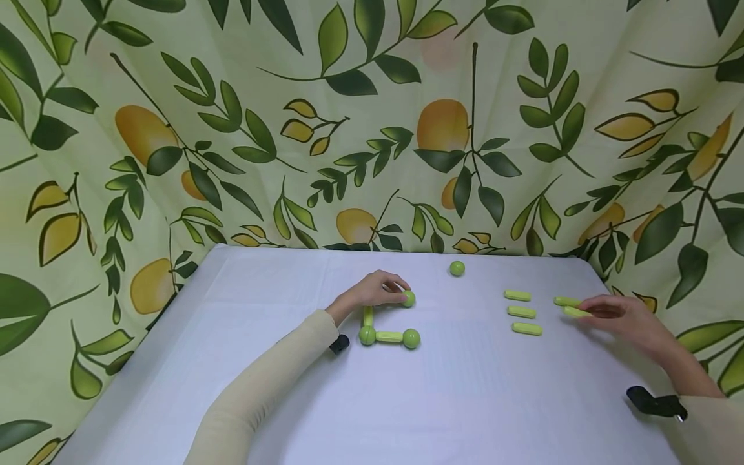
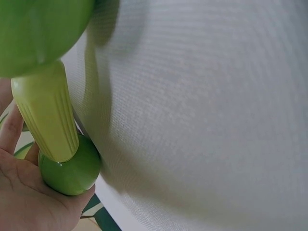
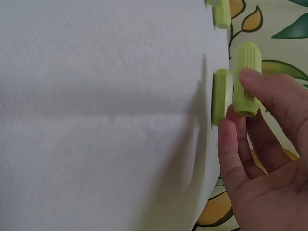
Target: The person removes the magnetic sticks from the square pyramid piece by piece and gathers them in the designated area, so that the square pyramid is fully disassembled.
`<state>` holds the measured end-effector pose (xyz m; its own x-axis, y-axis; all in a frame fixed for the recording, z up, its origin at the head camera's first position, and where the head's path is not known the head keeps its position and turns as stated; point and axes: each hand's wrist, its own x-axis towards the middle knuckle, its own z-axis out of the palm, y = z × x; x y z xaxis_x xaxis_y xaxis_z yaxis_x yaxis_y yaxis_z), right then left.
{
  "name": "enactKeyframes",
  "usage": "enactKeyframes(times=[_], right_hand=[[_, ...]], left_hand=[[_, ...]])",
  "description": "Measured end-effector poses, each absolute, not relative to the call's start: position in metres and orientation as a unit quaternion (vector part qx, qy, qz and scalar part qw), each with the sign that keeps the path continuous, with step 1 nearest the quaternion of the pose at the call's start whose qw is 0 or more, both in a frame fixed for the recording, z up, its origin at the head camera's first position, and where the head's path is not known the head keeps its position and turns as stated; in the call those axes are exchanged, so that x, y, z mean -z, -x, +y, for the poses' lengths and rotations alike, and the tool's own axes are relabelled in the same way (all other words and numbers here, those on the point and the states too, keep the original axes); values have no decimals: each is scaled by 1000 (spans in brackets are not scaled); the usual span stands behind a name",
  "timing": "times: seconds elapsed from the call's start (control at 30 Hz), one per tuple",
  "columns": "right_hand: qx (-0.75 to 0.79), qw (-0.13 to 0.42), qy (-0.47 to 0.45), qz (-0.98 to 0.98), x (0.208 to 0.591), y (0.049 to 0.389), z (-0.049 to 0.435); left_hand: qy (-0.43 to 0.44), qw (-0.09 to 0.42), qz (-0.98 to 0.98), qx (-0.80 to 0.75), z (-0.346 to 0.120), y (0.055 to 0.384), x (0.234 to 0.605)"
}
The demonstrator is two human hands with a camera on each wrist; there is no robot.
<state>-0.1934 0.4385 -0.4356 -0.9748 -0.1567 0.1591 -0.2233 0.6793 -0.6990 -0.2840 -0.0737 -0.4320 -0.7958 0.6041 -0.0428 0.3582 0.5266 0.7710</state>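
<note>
Toward the table's (image 1: pixel 465 413) far edge, the left hand (image 1: pixel 378 289) is hiding one end of a standing-out rod (image 1: pixel 368 318) and part of its pinched ball (image 1: pixel 410 298)! Over by the right edge, the right hand (image 1: pixel 624 318) is covering an end of its own pinched rod (image 1: pixel 574 312). The near edge is lying out of frame; the left sleeve (image 1: pixel 250 407) is getting cut there too. Left wrist view: the top-left corner is cropping a big green ball (image 2: pixel 38 33). Right wrist view: the top edge is slicing another rod (image 3: pixel 222 15).
</note>
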Motion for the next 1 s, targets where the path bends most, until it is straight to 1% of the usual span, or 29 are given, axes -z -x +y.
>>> enactKeyframes(times=[0.13,0.4,0.5,1.0], right_hand=[[-377,47,-111,-919,440,196,442],[-380,80,-146,-910,447,200,440],[-374,86,-143,-912,449,201,439],[-351,69,-116,-926,448,194,443]], left_hand=[[-275,151,864,-394,-73,285,434],[-269,152,867,-390,-73,285,435],[-269,153,867,-390,-73,285,435],[-272,156,867,-388,-73,285,434]])
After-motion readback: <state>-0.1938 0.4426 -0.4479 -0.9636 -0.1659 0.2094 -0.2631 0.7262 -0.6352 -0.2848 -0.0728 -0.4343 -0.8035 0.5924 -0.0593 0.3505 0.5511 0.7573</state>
